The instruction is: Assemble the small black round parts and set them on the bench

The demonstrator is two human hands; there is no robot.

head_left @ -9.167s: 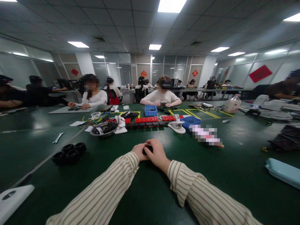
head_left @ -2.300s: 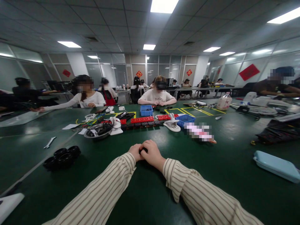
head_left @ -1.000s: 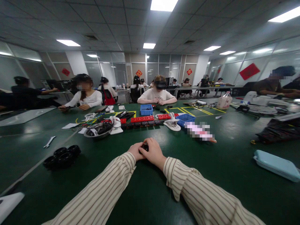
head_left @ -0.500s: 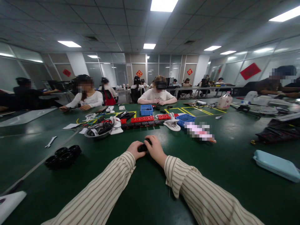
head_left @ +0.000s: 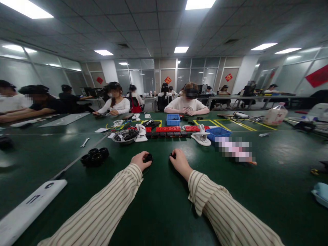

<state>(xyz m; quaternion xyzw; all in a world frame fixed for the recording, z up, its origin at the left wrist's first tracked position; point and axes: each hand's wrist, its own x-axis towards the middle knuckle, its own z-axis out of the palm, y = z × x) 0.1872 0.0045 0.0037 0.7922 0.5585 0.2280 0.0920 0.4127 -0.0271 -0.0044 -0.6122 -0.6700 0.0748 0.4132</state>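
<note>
Both my arms, in striped sleeves, reach forward over the green table. My left hand is closed round a small black ring-shaped part. My right hand is a hand's width to the right, its fingers curled over another small black piece, which is mostly hidden. The two hands are apart and rest on the table top.
A cluster of black rubber tyres lies to the left, with a wrench beyond. A metal bowl, red trays, blue bins and a white clamp sit ahead. A white board lies near left. Other people sit across the table.
My hands, clasped together on one black object before, have drawn apart, each now with a black piece. My head has turned left, so the scene has shifted right.
</note>
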